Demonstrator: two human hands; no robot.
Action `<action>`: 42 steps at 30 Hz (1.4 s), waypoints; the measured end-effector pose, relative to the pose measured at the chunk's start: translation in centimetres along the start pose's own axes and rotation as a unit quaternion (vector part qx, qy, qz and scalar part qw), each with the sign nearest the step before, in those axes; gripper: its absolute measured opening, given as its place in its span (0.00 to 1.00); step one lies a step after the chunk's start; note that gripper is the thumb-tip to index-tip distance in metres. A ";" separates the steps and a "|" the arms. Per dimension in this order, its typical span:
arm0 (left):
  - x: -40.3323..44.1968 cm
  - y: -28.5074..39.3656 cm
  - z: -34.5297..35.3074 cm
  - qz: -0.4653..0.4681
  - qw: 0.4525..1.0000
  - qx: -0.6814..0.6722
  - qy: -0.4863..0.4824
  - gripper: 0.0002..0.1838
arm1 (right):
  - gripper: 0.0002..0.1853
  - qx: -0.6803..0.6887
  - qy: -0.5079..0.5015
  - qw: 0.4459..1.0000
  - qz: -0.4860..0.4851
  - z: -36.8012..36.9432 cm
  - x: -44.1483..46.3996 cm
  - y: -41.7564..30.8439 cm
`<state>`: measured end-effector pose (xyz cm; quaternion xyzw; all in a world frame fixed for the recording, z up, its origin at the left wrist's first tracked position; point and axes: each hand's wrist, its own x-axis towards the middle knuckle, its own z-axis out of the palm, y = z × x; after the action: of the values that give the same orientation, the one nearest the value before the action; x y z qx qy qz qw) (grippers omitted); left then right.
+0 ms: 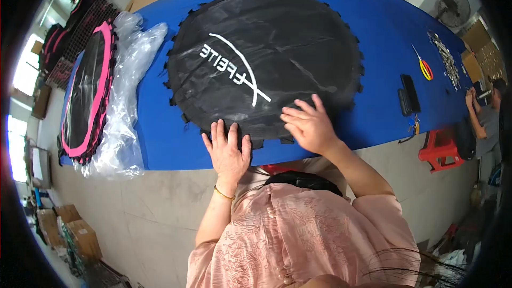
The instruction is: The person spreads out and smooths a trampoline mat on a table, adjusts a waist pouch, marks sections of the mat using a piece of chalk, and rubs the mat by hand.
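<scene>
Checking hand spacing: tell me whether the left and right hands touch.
Apart: the head view shows black mat and blue table between left hand and right hand.

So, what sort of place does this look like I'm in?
Probably a workshop or small factory: a blue-topped table holds a large round black sheet, another person is near its right end, and cardboard boxes stand at lower left.

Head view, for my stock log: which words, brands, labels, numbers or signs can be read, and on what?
"FEITE", backward letters read right to left, white on the black mat; the F is least clear.
Beside it, a white crossed-line mark.
Cardboard boxes: any print is too small to read.
</scene>
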<state>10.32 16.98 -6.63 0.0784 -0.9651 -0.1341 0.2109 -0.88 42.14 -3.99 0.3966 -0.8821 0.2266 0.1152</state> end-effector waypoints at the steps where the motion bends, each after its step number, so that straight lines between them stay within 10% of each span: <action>1: 0.0 0.1 -0.2 -0.004 1.000 -0.006 -0.005 0.27 | 0.15 -0.013 0.004 1.000 0.015 -0.1 -0.4 0.5; 32: 0.0 0.1 0.0 0.003 1.000 -0.003 0.001 0.26 | 0.14 -0.092 0.027 0.992 0.088 -2.5 -2.1 2.4; 42: -0.1 0.0 0.3 0.003 1.000 0.009 0.009 0.26 | 0.17 0.017 0.000 0.999 -0.030 1.6 1.5 -4.2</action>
<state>10.30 17.08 -6.89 0.0781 -0.9647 -0.1241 0.2189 1.27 37.95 -3.56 0.4244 -0.8660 0.2382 0.1150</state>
